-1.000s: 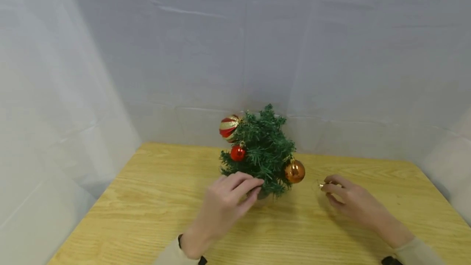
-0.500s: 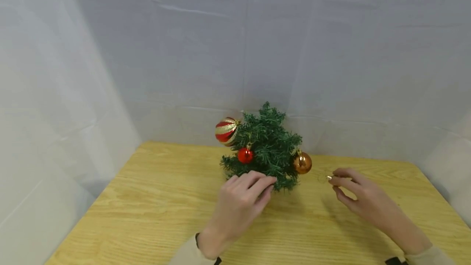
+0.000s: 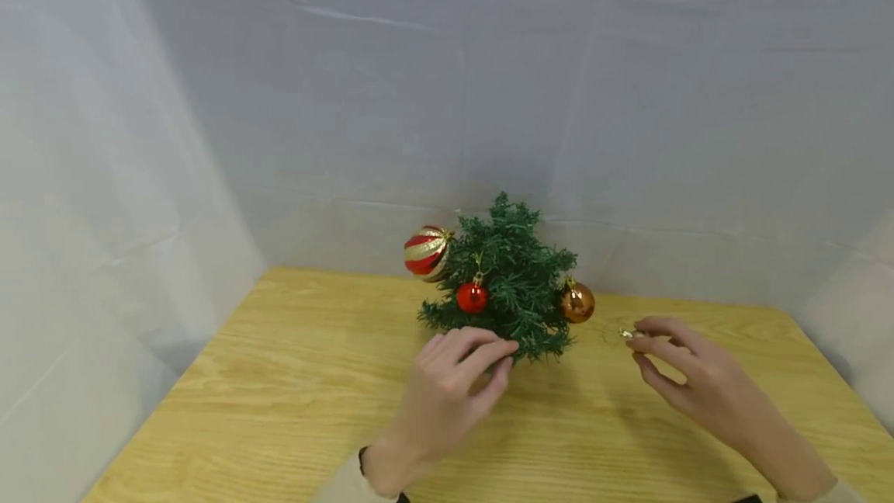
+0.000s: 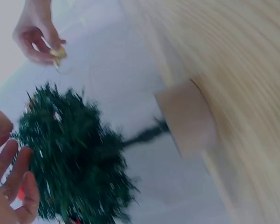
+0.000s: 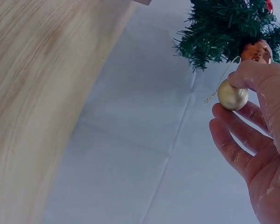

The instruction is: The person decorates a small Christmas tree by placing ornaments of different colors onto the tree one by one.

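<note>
A small artificial Christmas tree point(image 3: 513, 270) with green needles stands on the wooden table; its plain pot point(image 4: 188, 119) shows in the left wrist view. My left hand point(image 3: 454, 386) is at its lower front branches, thumb and index finger pinching a branch tip. My right hand point(image 3: 705, 375), to the right of the tree, pinches a small gold bauble point(image 5: 233, 95) between thumb and fingers. A thin loop of string dangles from it. On the tree hang a red-and-gold striped bauble point(image 3: 427, 253), a small red bauble point(image 3: 472, 298) and a copper-coloured bauble point(image 3: 578, 302).
The wooden table point(image 3: 279, 379) reaches back to a pale sheet point(image 3: 349, 138) hanging behind it. More pale sheeting point(image 3: 105, 254) covers the left side. Both forearms come in over the table's front.
The tree has turned under my left hand, so the red and copper baubles shifted right and the striped one left. My right hand has moved slightly right and back with the gold bauble.
</note>
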Tool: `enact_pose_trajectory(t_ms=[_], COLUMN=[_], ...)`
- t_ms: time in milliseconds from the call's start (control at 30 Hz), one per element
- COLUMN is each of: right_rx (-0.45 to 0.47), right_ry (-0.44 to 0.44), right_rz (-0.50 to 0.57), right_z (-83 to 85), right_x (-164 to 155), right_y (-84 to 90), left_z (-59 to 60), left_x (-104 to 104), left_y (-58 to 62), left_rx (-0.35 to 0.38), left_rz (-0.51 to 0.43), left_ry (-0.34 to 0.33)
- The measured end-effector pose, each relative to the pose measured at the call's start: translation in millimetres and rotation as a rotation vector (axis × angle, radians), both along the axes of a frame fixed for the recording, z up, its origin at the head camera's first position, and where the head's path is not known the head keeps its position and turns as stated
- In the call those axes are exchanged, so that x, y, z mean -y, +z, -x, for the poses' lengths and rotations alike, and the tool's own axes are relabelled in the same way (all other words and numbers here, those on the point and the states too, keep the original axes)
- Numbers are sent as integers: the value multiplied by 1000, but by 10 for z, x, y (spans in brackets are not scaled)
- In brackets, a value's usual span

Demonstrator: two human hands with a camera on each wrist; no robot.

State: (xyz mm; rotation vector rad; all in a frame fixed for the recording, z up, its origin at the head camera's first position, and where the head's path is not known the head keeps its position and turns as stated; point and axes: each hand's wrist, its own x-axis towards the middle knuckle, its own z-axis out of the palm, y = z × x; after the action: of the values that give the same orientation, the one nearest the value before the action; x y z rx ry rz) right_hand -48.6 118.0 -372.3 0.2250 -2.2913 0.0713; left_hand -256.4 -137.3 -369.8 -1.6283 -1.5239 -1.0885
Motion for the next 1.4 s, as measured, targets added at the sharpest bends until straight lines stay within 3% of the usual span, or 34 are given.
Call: enact_pose_trajectory(t_ms=[100, 233, 400, 600, 833, 1400], right_rx=[-41, -94, -122, -180, -221, -291], right_ry=[22, 23, 18, 64, 127, 218], right_rz=[-16, -40, -47, -43, -16, 10], right_z=[-3, 0, 4, 35, 74, 197], right_x=[20, 43, 102, 219, 339, 578], right_y=[32, 71, 117, 210, 300, 422], left_z=[119, 251, 317, 314, 291, 269], left_x=[117, 220, 282, 292, 278, 288], left_y=[-5, 2, 11, 0, -16, -22], left_rx=[25, 39, 31, -32, -105, -108], left_rz=[-17, -26, 35, 127, 139, 144], left_ry=[-1, 44, 84, 96, 144, 173])
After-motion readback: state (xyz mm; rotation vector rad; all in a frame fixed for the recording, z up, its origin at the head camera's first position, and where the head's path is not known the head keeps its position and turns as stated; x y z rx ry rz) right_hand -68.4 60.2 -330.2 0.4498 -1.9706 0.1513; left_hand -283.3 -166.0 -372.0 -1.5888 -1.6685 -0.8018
